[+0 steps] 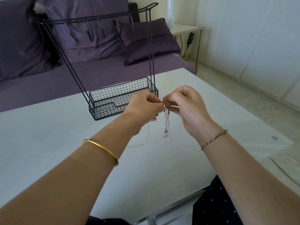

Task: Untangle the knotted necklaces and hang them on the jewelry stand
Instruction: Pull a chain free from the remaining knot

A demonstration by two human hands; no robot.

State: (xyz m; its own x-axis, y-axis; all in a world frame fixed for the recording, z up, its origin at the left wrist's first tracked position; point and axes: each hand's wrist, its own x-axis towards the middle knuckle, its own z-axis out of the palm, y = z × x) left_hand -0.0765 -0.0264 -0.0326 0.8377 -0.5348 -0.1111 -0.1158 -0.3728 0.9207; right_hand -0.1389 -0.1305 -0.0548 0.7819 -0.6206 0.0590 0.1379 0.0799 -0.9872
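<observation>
Seen from the head camera, the person sits at a white table [65,127] with both hands raised just above it, in front of the black wire jewelry stand [123,98]. The left hand [142,106] and the right hand [186,108] face each other, nearly touching. Between them are the knotted necklaces [165,105]. Each hand's fingers are curled in, and thumb and fingertips pinch the tangle from opposite sides. A gold bangle [101,151] sits on the left forearm and a cord bracelet [214,138] on the right wrist.

I judge the task to be at an early stage. The hooks [88,32] along the stand's top bar are bare and its mesh basket looks empty. The chains remain bunched in one tight clump at the fingertips, so the picking apart and all the hanging are yet to do.

The bundle hangs from the knot with its long axis roughly upright. Its loose ends [167,135] point down toward the tabletop. One fine strand [138,145] drops below the left hand and trails off leftward along the table.
</observation>
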